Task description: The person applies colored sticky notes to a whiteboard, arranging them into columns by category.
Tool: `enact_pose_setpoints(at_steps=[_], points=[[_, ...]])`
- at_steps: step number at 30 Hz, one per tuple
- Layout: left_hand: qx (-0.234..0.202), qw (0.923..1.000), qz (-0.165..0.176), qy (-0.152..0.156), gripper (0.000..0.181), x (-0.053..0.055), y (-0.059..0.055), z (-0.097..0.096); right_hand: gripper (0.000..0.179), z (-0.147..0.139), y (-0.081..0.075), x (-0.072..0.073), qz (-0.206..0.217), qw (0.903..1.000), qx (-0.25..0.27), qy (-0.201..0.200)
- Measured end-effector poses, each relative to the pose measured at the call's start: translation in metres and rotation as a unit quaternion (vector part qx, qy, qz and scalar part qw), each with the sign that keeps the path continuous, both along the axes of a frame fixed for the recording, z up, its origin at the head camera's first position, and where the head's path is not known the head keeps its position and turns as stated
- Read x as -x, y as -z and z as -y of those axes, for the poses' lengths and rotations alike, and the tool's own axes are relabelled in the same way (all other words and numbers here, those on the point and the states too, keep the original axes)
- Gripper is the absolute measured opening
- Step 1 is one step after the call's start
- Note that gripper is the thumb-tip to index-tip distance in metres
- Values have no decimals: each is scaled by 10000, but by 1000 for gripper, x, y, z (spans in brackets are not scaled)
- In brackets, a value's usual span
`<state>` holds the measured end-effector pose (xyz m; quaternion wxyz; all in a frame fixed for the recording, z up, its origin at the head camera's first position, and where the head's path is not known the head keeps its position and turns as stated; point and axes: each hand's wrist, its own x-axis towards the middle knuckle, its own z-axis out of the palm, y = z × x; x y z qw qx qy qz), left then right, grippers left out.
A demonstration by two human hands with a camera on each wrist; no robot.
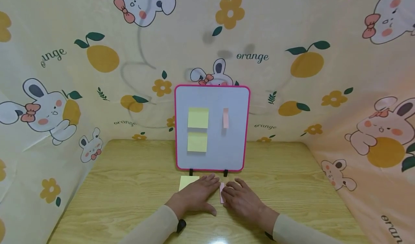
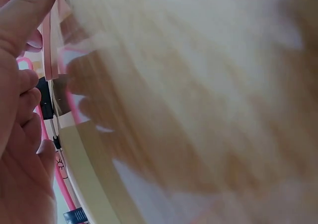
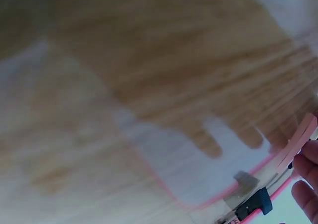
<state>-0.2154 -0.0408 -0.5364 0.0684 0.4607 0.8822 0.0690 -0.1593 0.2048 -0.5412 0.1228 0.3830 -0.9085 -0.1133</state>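
Note:
My left hand (image 1: 199, 193) lies low over the table, its fingers stretched out and its thumb apart. It partly covers a yellow sticky note pad (image 1: 188, 181). Between the two hands is a narrow pink sticky note pad (image 1: 222, 193). The bent fingers of my right hand (image 1: 244, 200) pinch at its right side. In the right wrist view the pink pad (image 3: 296, 143) shows beside the fingertips. Seen from the left wrist, the pink pad (image 2: 48, 45) stands out as a thin strip beside the left hand (image 2: 22, 149).
A white board (image 1: 215, 161) with a pink frame stands behind the hands on black feet (image 1: 225, 173). Two yellow notes (image 1: 198, 118) and one pink note (image 1: 226, 118) are stuck to it. A patterned cloth (image 1: 259, 17) surrounds the wooden table (image 1: 123, 190).

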Motion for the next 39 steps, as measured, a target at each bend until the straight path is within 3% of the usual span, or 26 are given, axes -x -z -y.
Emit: enact_pose_setpoints(at_steps=[7,16,24,31,39], points=[[81,9999,52,-52,112,2,7,-3,32,1,1,-2,-30,10000,-15,-20],[276,9996,106,-38,115,2,5,-7,30,1,3,-2,-33,10000,-35,-18],[296,9995,86,-4,116,2,5,-7,25,2,4,-4,-53,9996,255,-103],[273,9992,299,-19,115,3,1,-7,13,0,5,-2,3,9968,783,-179],[363,9990,253,-2,115,5,-3,-8,20,0,3,2,101,9954,945,-73]])
